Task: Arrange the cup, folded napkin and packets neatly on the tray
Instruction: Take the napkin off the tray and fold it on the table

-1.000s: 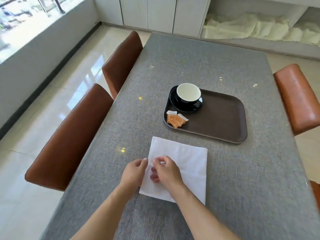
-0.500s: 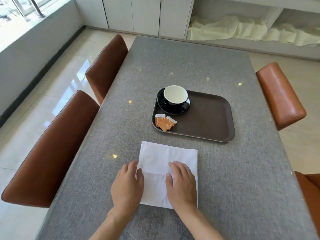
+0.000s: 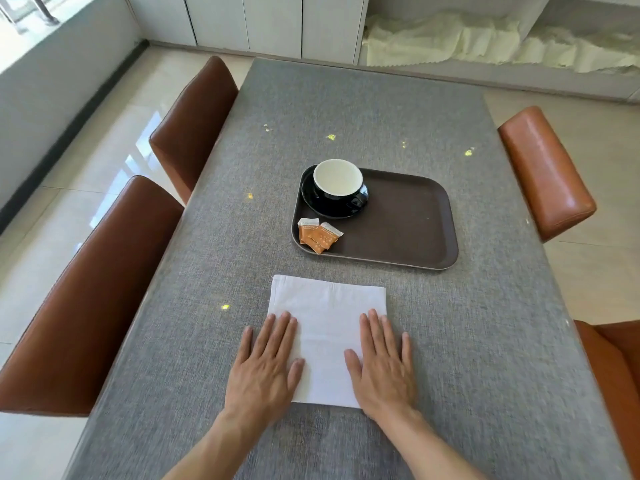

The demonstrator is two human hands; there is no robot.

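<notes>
In the head view, a white napkin (image 3: 327, 327) is seen lying flat on the grey table (image 3: 467, 341) in the lower middle of the frame. The left hand (image 3: 265, 368) is laid palm down over the napkin's left edge, and the right hand (image 3: 381, 365) is laid palm down over its right edge; both hands are spread flat with fingers extended, nothing being gripped, and a strip of napkin is left bare between them. Above the napkin, at the centre of the frame and apart from it, a dark brown tray (image 3: 415, 220) is set on the table. A black cup (image 3: 341, 185) with a white inside is stood on a black saucer (image 3: 311, 199) in the tray's upper left corner. Two orange packets (image 3: 318, 234) are placed in the tray's lower left corner, one overlapping the other. Brown chairs (image 3: 86, 299) are seen along both sides of the table.
</notes>
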